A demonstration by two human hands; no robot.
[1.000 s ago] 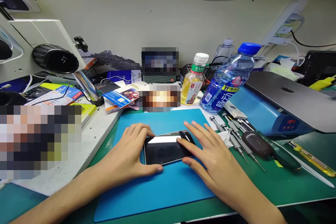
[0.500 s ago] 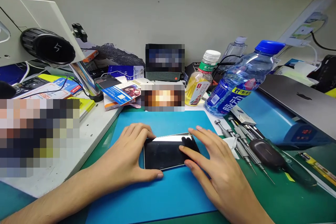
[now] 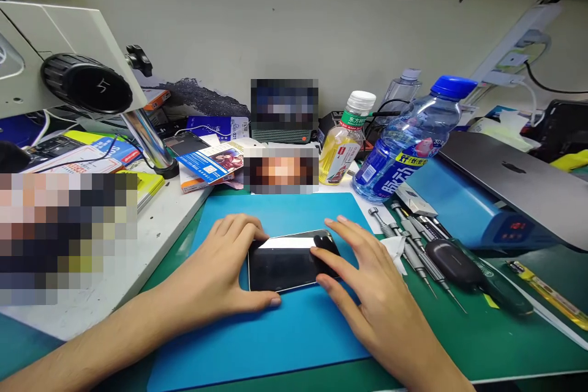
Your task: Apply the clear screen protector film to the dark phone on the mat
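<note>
A smartphone (image 3: 280, 266) with a dark, glossy screen lies face up on a blue mat (image 3: 257, 349). A white reflection crosses the upper part of its screen. My left hand (image 3: 229, 263) is closed around its left end, with the thumb along the near edge and the fingers at the far edge. Over the right end is my right hand (image 3: 367, 275), its fingers spread. The right index fingertip is on the screen, and the thumb is by the near edge. Whether the other right fingers touch the phone's far corner, I cannot tell.
Right of the mat lie several screwdrivers (image 3: 416, 257) and a black oval case (image 3: 452, 264). Behind stand a blue-capped bottle (image 3: 399, 141) and a yellow drink bottle (image 3: 342, 147). A closed laptop (image 3: 509, 165) rests at right. A microscope stand (image 3: 151, 147) rises at left.
The view has shifted slightly, so the surroundings on the right appear further left. Both hands keep nearly the same positions on the smartphone.
</note>
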